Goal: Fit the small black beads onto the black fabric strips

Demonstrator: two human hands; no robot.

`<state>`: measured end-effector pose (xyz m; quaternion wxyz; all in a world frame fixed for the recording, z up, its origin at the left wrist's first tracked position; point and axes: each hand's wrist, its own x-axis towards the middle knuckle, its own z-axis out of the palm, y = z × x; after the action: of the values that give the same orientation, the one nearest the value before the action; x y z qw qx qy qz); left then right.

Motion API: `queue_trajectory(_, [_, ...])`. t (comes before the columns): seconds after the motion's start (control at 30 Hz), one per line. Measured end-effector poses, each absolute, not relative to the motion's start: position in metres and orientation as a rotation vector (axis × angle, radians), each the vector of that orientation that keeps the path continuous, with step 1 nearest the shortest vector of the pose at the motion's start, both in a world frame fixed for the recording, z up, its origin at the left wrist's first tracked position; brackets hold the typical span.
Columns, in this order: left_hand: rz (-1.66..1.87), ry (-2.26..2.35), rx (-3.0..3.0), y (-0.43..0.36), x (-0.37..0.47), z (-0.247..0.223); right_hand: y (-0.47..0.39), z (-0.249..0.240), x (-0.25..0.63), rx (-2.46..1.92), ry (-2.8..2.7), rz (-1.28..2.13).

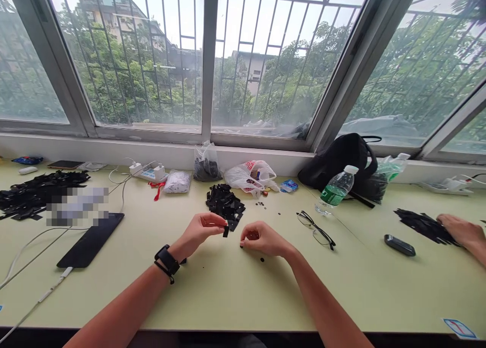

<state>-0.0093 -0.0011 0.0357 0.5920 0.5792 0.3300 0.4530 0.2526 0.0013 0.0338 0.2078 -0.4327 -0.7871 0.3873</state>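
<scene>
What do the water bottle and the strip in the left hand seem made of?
The water bottle: glossy plastic, going by its see-through walls and highlights. The black strip in the left hand: probably matte fabric, since it shows no clear shine, though thin plastic is possible.

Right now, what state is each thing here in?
Left hand, pinching a black strip
Right hand, pinching something small and dark
Bottle, capped and standing
Black device, plugged into a cable
Black case, closed
Wristwatch, strapped on
Middle strip pile, heaped
Power strip, plugs in
Glasses, set down

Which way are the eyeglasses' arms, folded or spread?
Spread: the eyeglasses lie on the table with their arms extended away from the lenses.
</scene>
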Motion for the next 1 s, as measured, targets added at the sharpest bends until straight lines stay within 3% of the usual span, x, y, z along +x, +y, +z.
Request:
queue_trajectory(0.23, [1.011, 0.738, 1.25, -0.002, -0.01, 0.035, -0.004, 0.029, 0.22, -1.093, -2.039, 0.818])
queue_trajectory(0.47, [0.903, 0.639, 1.157, -0.005, -0.008, 0.035, -0.007, 0.027, 0.209, -0.928, -2.035, 0.803])
queue_trajectory(1.0, [0.974, 0.789, 1.366, 0.0, -0.004, 0.023, -0.008, 0.027, 0.213, -1.087, -1.935, 0.948])
